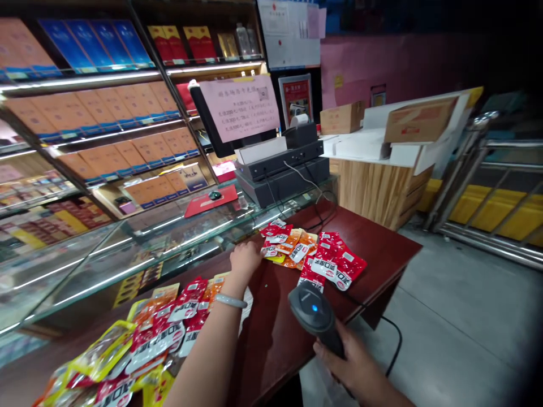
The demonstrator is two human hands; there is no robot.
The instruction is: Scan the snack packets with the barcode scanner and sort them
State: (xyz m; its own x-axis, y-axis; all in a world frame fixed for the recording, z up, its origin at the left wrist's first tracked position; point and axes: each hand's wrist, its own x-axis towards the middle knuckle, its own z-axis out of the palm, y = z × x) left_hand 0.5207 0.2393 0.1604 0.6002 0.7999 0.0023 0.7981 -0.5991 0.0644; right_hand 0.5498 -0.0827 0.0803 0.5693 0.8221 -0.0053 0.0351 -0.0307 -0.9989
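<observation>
My left hand [245,259] reaches across the dark red counter [382,243], its fingers closed on a snack packet at the edge of a heap of red and orange snack packets [322,254]. A pale bangle sits on that wrist. My right hand [356,364] grips the handle of a black barcode scanner [316,314], whose blue light glows and whose head points toward the heap. A second pile of red, orange and yellow packets [139,339] lies near my left forearm.
A glass display case [127,243] runs along the left, with shelves of cartons behind. A cash register with screen and pink notice [280,164] stands on it, beside a red mouse pad [211,200]. A wooden counter with cardboard boxes [382,186] and metal railings [487,186] lie to the right.
</observation>
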